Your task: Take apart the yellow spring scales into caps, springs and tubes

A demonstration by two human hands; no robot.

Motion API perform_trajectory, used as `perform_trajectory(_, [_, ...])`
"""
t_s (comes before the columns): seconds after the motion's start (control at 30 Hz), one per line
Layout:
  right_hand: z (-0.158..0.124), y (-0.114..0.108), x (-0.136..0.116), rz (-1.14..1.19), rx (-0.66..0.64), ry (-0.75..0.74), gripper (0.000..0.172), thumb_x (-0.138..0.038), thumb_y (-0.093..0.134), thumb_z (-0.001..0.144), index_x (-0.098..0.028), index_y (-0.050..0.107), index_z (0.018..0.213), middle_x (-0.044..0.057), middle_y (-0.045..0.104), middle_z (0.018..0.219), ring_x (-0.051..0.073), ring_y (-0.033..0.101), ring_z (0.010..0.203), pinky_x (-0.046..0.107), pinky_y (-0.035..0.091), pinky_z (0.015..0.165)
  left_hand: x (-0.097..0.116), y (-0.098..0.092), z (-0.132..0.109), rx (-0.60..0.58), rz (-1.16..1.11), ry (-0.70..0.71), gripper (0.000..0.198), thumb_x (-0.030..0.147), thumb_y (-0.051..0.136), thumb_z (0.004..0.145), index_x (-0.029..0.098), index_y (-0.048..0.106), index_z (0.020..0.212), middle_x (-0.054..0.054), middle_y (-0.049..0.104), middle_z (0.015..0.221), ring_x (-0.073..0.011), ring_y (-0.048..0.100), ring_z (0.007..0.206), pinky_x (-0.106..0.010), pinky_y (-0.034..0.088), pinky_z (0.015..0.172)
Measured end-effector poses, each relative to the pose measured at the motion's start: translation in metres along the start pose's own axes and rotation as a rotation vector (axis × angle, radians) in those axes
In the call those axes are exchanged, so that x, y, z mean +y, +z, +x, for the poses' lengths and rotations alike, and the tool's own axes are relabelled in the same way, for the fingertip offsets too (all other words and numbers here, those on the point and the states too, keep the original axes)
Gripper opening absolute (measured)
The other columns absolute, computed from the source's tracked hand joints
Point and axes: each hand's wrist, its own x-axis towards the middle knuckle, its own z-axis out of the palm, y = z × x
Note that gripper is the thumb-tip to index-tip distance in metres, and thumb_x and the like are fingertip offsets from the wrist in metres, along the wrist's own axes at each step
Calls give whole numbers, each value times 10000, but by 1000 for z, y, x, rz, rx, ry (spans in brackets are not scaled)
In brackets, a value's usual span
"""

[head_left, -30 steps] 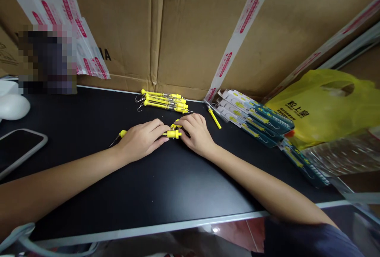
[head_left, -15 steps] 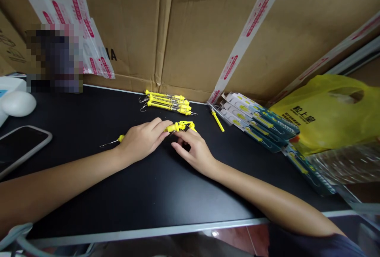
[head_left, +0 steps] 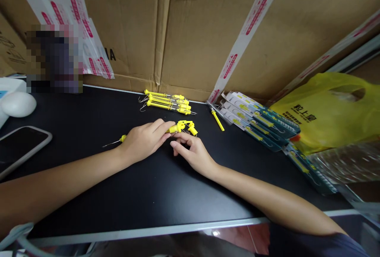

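Observation:
My left hand (head_left: 145,140) is closed around a yellow tube-shaped tool with a metal hook (head_left: 177,127). Its thin metal end pokes out to the left, past the wrist side of the hand. At the right end, a small yellow cap piece (head_left: 192,130) hangs out on a hinged arm, with a bit of thin wire or spring beside it. Just below that end is my right hand (head_left: 196,152), fingers curved, thumb apart from the index finger. The index fingertip is at the tool's underside; whether it touches cannot be made out.
Several similar yellow tools (head_left: 168,102) lie in a row at the back, against a cardboard wall (head_left: 124,19). One yellow stick (head_left: 218,120) lies to their right, near stacked printed boxes (head_left: 255,118). A yellow plastic bag (head_left: 332,110) sits far right; a phone (head_left: 22,148) lies left.
My right fingers have drawn slightly down from the tool's end, and the yellow cap piece shows more fully, tipped downward. The left hand keeps its hold, shifted slightly right.

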Motion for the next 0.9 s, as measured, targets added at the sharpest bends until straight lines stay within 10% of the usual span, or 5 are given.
perform_trajectory(0.2, [1, -1, 0, -42, 34, -23, 250, -369, 488, 902, -172, 598, 794, -30, 539, 602, 106, 509, 597, 239, 420, 644, 0, -1, 1, 27, -11, 41, 273, 280, 375, 953, 189, 498, 1179, -7, 640, 986, -126, 636, 812, -230, 465, 664])
perform_trajectory(0.43, [1, -3, 6, -664, 78, -297, 235, -266, 487, 888, -188, 521, 669, -9, 526, 621, 124, 469, 615, 255, 356, 639, -1, 0, 0, 13, 75, 82, 280, 314, 367, 959, 192, 502, 1171, -9, 643, 926, -129, 635, 789, -227, 437, 623])
perform_trajectory(0.9, [6, -18, 15, -930, -60, -535, 179, -198, 409, 912, -183, 553, 808, 16, 611, 684, 133, 514, 619, 258, 336, 625, 0, 0, -3, -103, 168, 72, 314, 328, 339, 964, 212, 471, 1225, -11, 617, 852, -135, 627, 722, -240, 387, 529])
